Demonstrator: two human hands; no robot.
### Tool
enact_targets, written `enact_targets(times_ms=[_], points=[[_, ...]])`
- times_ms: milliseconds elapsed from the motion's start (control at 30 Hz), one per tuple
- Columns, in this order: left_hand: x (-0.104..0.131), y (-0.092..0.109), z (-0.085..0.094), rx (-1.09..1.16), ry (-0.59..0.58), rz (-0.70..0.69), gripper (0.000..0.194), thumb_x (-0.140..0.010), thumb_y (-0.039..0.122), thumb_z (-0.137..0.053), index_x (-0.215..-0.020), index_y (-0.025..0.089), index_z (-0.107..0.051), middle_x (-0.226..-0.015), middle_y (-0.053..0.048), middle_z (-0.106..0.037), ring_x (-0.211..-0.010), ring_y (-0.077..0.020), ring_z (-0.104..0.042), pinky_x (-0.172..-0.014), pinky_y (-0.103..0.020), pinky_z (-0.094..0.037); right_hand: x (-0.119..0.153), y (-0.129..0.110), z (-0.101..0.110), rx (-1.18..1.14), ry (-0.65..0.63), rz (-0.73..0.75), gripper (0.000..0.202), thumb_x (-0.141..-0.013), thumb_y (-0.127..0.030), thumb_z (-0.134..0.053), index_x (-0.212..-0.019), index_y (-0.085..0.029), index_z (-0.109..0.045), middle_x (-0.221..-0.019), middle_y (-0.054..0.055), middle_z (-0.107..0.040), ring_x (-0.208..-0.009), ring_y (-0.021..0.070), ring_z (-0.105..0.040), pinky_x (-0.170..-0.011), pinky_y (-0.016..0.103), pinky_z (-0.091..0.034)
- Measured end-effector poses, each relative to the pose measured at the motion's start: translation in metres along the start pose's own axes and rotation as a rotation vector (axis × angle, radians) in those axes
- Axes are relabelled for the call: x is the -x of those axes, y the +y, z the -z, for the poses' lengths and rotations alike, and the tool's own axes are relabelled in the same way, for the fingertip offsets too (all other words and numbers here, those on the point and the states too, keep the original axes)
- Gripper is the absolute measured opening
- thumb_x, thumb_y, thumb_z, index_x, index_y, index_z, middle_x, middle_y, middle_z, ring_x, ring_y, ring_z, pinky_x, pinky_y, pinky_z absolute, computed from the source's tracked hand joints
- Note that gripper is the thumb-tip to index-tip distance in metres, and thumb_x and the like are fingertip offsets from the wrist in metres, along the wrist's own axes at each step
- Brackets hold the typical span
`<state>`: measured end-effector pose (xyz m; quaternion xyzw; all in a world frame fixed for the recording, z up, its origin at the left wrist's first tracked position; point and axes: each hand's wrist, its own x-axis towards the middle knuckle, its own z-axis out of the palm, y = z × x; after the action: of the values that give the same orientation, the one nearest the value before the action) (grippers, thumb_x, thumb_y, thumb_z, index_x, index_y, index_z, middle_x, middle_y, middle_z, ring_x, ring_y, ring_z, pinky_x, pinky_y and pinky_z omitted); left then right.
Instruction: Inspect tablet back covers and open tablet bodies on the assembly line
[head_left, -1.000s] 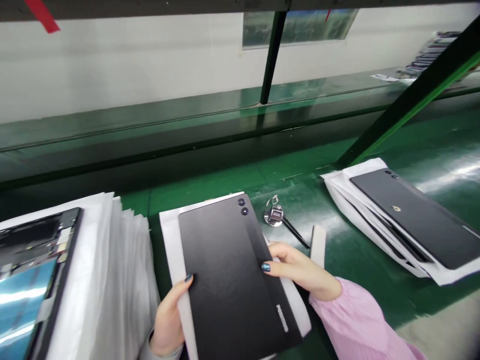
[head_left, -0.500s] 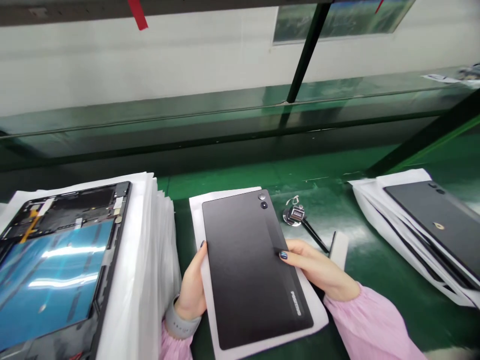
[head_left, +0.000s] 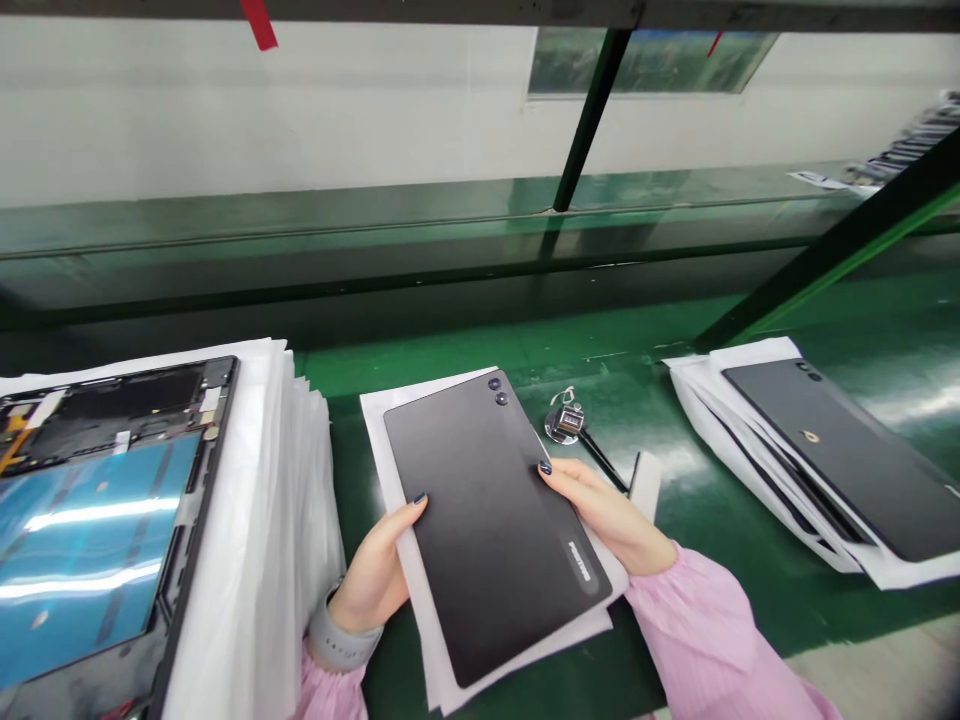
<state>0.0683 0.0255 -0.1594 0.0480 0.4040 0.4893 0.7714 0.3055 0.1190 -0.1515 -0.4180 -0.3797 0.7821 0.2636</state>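
A dark grey tablet back [head_left: 487,520] with two camera lenses at its top right corner is between my hands, with white sheets [head_left: 431,665] under it. My left hand [head_left: 382,565] grips the left edge, thumb on the dark surface. On the right edge, my right hand [head_left: 607,510] holds it the same way, fingers hidden beneath. Just beyond my right hand lie a small metal device [head_left: 568,422] with a black strip and a pale flat piece [head_left: 645,485].
At the left stands a tall stack of white sheets [head_left: 262,560], topped by an opened tablet [head_left: 97,540] with a blue-filmed part. Another dark tablet [head_left: 847,450] lies on white sheets at the right. Green bars cross above the green table [head_left: 720,560].
The tablet back has tilted anticlockwise, and its sheets have fanned apart at the bottom. My left thumb has moved further onto its surface. The whole view has shifted slightly.
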Motion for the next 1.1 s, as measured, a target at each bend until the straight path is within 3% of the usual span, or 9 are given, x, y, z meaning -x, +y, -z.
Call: enact_targets(times_ms=[133,300,400,567,833,967,1100], points=[[0.0,0.002,-0.009,0.019,0.032,-0.009,0.036,-0.06,0.038,-0.092,-0.083,0.013,-0.081,-0.081,-0.009,-0.081,-0.098,-0.0365,-0.074,-0.094,-0.042,-0.058,-0.002,0.006,0.0,-0.05,0.105,-0.045,0.037,-0.071,-0.05,-0.088,-0.079,-0.016,-0.077,-0.066,0.0,-0.073,-0.058,0.0127,-0.065,-0.055,0.022,-0.05],[0.001,0.002,-0.01,0.002,0.132,-0.056,0.016,-0.066,0.022,-0.086,-0.079,0.014,-0.079,-0.075,-0.006,-0.08,-0.075,-0.0263,-0.077,-0.069,-0.03,-0.061,-0.003,0.009,-0.006,-0.095,0.15,-0.06,0.036,-0.068,-0.05,-0.089,-0.07,-0.017,-0.075,-0.061,-0.002,-0.069,-0.053,0.0118,-0.061,-0.048,0.021,-0.047],[-0.001,0.005,-0.011,0.033,0.192,-0.029,0.005,-0.071,0.012,-0.075,-0.076,0.012,-0.078,-0.069,-0.006,-0.078,-0.063,-0.0222,-0.074,-0.06,-0.026,-0.059,-0.003,0.007,-0.008,-0.12,0.115,-0.059,0.038,-0.071,-0.055,-0.085,-0.078,-0.018,-0.076,-0.07,0.001,-0.073,-0.063,0.0162,-0.066,-0.059,0.025,-0.052],[0.001,0.017,-0.019,0.107,0.284,0.103,0.031,-0.087,0.017,-0.049,-0.07,0.008,-0.074,-0.063,-0.013,-0.075,-0.067,-0.0285,-0.076,-0.07,-0.037,-0.062,-0.002,0.0,-0.003,-0.171,-0.084,0.088,0.045,-0.083,-0.061,-0.071,-0.106,-0.022,-0.07,-0.092,0.003,-0.074,-0.08,0.021,-0.069,-0.076,0.032,-0.054],[0.005,0.023,-0.019,0.19,0.278,0.156,0.037,-0.089,0.024,-0.043,-0.09,0.006,-0.076,-0.07,-0.014,-0.078,-0.078,-0.0314,-0.077,-0.081,-0.043,-0.06,0.006,-0.005,-0.005,-0.197,0.041,0.168,0.037,-0.081,-0.053,-0.071,-0.107,-0.028,-0.069,-0.095,0.002,-0.07,-0.082,0.0231,-0.065,-0.073,0.033,-0.053],[0.005,0.023,-0.019,0.193,0.26,0.156,0.039,-0.09,0.026,-0.042,-0.086,0.005,-0.075,-0.07,-0.015,-0.077,-0.079,-0.0309,-0.077,-0.081,-0.041,-0.06,0.006,-0.002,-0.007,-0.212,0.068,0.143,0.03,-0.083,-0.051,-0.069,-0.106,-0.031,-0.066,-0.094,0.0,-0.072,-0.078,0.0231,-0.067,-0.071,0.034,-0.055],[0.004,0.023,-0.017,0.167,0.235,0.144,0.039,-0.09,0.025,-0.042,-0.082,0.006,-0.075,-0.066,-0.014,-0.075,-0.074,-0.0284,-0.076,-0.071,-0.036,-0.06,0.006,0.0,-0.01,-0.152,0.079,0.042,0.032,-0.089,-0.052,-0.066,-0.11,-0.029,-0.069,-0.097,0.001,-0.077,-0.093,0.0276,-0.072,-0.084,0.039,-0.056]])
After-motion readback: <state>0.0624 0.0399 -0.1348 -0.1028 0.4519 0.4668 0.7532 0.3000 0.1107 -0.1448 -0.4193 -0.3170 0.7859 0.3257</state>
